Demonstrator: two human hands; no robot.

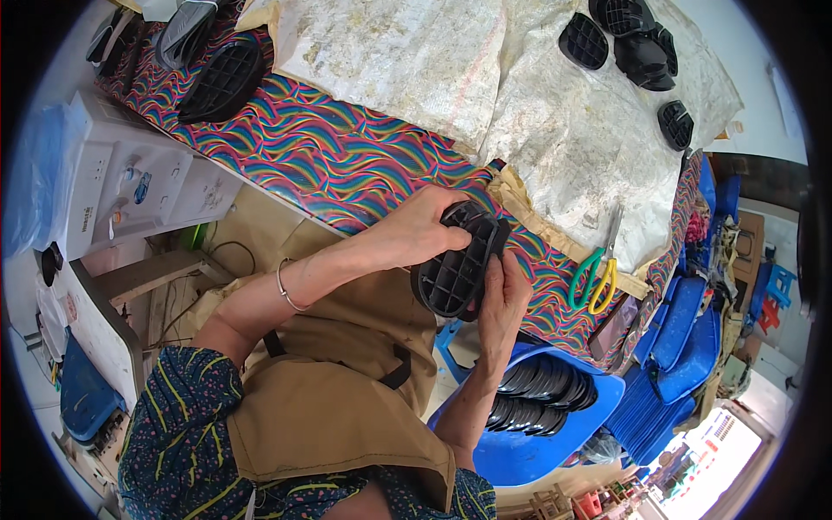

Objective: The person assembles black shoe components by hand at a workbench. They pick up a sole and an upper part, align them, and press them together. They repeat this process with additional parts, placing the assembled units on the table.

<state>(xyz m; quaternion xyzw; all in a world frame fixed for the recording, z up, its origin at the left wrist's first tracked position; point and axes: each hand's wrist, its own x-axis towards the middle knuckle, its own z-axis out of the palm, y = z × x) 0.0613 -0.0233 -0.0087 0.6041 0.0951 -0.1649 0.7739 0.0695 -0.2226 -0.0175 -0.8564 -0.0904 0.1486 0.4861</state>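
Black gridded sole (453,276), probably light, rubbery and a bit bendy, so the rim's the spot imo; left hand (431,227) pinching its far end, right hand (503,293) clasping the side, all near the patterned tablecloth's (347,147) edge

A black oblong sole (452,276) slants between the fingers (455,237), gridded face showing.

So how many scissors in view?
1 pair: scissors with green and yellow handles, right of the right hand, blades over the white sheet, handles over patterned cloth. Others may be hidden.
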